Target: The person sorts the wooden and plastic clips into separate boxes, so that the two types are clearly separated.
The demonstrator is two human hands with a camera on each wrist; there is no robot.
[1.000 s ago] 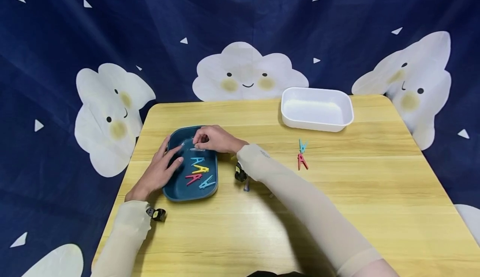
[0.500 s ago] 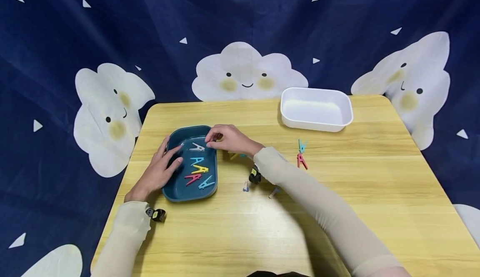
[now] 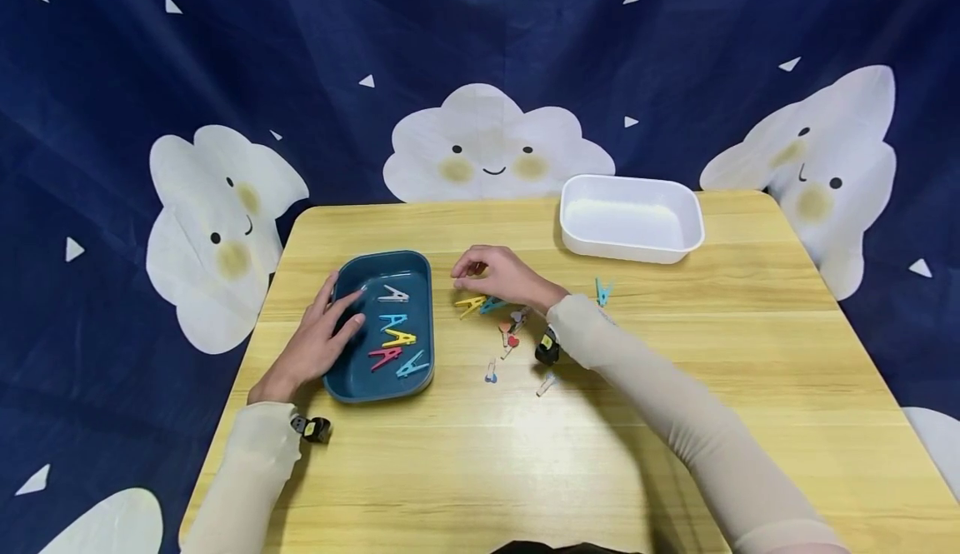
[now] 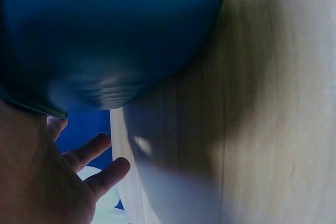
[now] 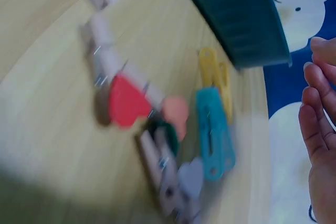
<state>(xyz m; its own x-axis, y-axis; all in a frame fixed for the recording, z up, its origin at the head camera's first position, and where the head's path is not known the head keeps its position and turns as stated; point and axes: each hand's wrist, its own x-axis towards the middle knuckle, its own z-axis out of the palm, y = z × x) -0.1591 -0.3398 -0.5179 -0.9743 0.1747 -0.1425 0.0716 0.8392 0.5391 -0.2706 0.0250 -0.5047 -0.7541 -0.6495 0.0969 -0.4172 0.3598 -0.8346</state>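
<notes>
Left hand (image 3: 318, 339) rests flat on the blue tray (image 3: 347, 385) (five clips inside); right hand (image 3: 501, 276) loosely curled, holding nothing.

Wood table (image 3: 675, 387) w/ blue tray (image 3: 352, 381), white tub (image 3: 632, 242), loose clips (image 3: 480, 304).

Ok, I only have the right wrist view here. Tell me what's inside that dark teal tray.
Observer: Five pegs lie in the teal tray: white, blue, yellow, red and light blue.
Operator: Now give me the left hand.
Observer: The left hand rests with straight fingers on the tray's left rim and holds nothing.
Operator: Report what's farther right.
Observer: An empty white tub stands beyond the right hand, with a blue peg in front of it.
</notes>
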